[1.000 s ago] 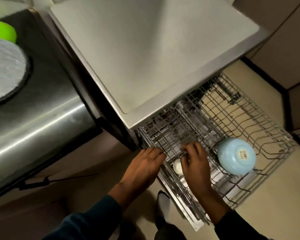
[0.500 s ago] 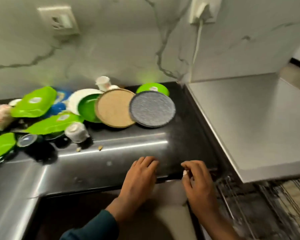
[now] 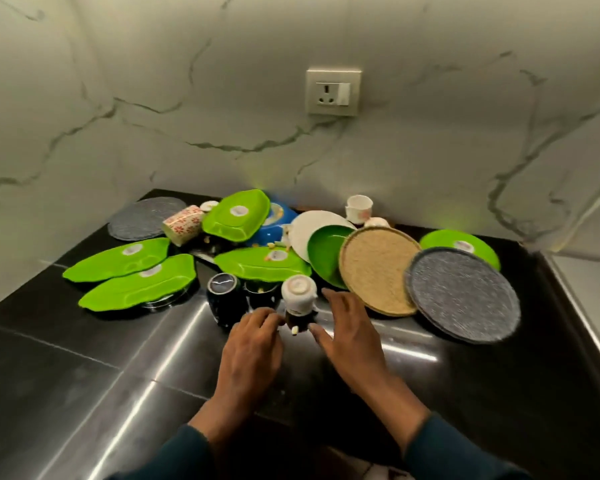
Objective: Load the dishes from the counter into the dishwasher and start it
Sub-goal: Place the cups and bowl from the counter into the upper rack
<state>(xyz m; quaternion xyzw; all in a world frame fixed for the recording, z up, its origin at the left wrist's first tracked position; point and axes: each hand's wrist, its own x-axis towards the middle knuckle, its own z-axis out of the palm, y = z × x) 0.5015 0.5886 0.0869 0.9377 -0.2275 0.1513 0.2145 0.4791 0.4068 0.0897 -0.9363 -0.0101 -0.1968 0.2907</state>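
The dishes crowd the back of the dark table (image 3: 83, 358): grey plate (image 3: 146, 218), green trays (image 3: 118, 259), dark cup (image 3: 222, 289), white cup (image 3: 298, 291), woven plate (image 3: 378, 268). Left hand (image 3: 250, 348) and right hand (image 3: 350, 334) hover loose-fingered, grasping nothing, flanking the white cup. Judging by the pile, most loading remains; the dishwasher is out of view.

I see a pale wall (image 3: 222, 98) that looks like stone, with dark wiggly lines running over it. A white plug socket (image 3: 333, 92) sits on the wall. Below is a shiny black counter (image 3: 83, 375), and light makes bright streaks on it.
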